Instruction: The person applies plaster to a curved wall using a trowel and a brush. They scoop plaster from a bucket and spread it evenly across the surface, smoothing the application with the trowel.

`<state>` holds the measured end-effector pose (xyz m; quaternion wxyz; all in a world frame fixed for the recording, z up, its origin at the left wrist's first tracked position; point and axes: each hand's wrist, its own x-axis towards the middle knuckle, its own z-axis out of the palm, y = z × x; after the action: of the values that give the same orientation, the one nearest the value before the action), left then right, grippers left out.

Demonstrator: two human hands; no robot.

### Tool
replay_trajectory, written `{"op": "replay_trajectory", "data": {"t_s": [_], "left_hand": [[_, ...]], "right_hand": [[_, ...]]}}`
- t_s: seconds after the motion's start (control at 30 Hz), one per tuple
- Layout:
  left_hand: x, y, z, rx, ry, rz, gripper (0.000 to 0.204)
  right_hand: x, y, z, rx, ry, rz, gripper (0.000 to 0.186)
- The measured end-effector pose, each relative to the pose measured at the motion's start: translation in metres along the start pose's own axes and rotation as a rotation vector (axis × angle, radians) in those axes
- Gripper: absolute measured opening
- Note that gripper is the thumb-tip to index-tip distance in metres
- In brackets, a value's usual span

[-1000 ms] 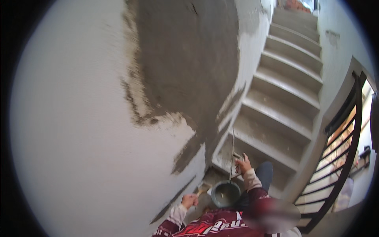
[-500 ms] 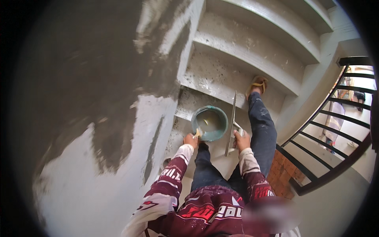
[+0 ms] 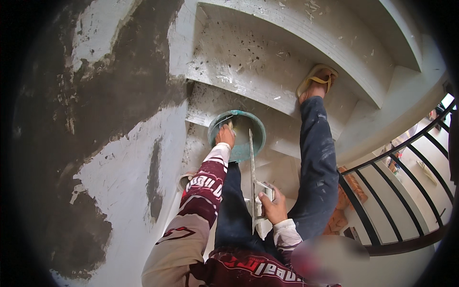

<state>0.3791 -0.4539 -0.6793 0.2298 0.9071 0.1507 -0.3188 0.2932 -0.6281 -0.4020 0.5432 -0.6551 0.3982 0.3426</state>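
Observation:
A teal bucket (image 3: 256, 146) with murky liquid sits on a concrete step. My left hand (image 3: 225, 135) reaches into it, closed on a pale brush-like tool (image 3: 231, 124) whose lower end is hard to make out. My right hand (image 3: 272, 204) grips the handle of a long flat trowel (image 3: 252, 177), held with its blade edge-on to me beside the bucket, below my left hand's level in the picture. The wall (image 3: 114, 167) at my left is white with big patches of dark grey plaster.
Speckled curved stairs (image 3: 277, 57) rise ahead; my right sandalled foot (image 3: 316, 82) rests on one. A black railing (image 3: 401, 196) curves along the right over an opening, with orange bricks (image 3: 334, 220) and assorted items beyond. A small container (image 3: 186, 182) is partly hidden by my left arm.
My view has swung down from the staircase to the bucket. My left hand has moved forward from the rim into the bucket. My right hand has come lower and leftward with the trowel.

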Motion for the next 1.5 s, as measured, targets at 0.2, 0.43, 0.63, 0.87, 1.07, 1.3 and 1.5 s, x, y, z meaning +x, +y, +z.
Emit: {"op": "replay_trajectory", "data": {"t_s": [0.2, 0.43, 0.63, 0.87, 1.07, 1.3, 1.5], "left_hand": [[-0.038, -0.028, -0.019, -0.15, 0.043, -0.108, 0.025], [-0.064, -0.036, -0.037, -0.135, 0.066, -0.164, 0.022], [-0.089, -0.029, -0.052, -0.064, 0.067, -0.064, 0.024], [-0.181, 0.014, -0.234, -0.061, 0.347, 0.45, 0.024], [-0.342, 0.086, -0.468, -0.297, 0.719, 0.7, 0.026], [-0.569, 0.188, -0.725, -0.358, 1.097, 1.27, 0.015], [-0.759, 0.236, -0.913, -0.126, 1.611, 1.033, 0.04]], "right_hand": [[0.005, -0.015, -0.006, -0.034, -0.002, -0.043, 0.048], [0.005, -0.002, -0.002, -0.059, 0.056, -0.168, 0.05], [0.013, 0.016, 0.005, -0.037, 0.104, -0.237, 0.043], [0.035, -0.025, 0.019, 0.165, 0.262, -0.586, 0.035], [0.091, -0.089, 0.054, 0.236, 0.415, -0.747, 0.033], [0.112, -0.134, 0.07, 0.001, 0.716, -0.651, 0.044], [0.081, -0.139, 0.087, 0.023, 0.36, -0.594, 0.045]]}}
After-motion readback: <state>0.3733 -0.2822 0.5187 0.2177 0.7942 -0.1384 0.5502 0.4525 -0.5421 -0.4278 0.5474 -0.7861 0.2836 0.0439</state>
